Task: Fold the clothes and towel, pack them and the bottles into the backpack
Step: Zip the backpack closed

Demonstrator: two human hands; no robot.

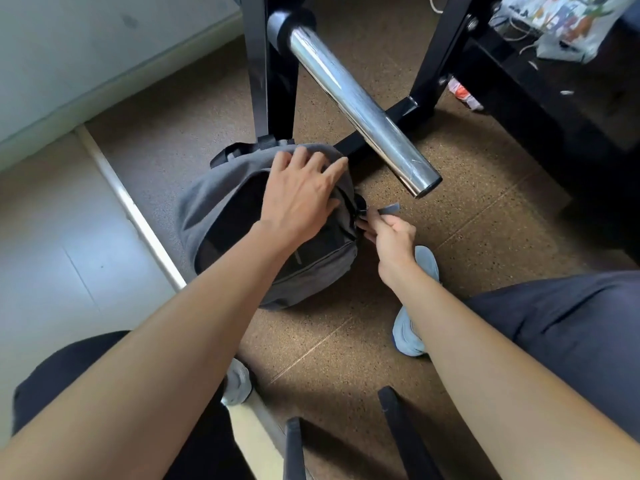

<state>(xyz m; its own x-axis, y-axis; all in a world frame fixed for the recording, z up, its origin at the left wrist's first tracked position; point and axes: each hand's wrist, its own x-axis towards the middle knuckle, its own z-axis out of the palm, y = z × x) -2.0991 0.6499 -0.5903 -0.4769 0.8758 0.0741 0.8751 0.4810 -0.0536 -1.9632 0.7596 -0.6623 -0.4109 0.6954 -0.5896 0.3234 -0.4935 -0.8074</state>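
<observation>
Pinching backpack (207, 209) zipper (363, 212) beside rack (398, 116), apparently

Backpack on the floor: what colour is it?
The soft fabric backpack is plain dark grey; the head view, the only one, shows it.

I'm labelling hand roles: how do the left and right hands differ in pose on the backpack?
The left hand lies spread, fingers straight, on top of the backpack; the right hand is curled, pinching the zipper pull. The left hand presses the fabric; the right hand works at the side edge. Both touch the backpack.
</observation>
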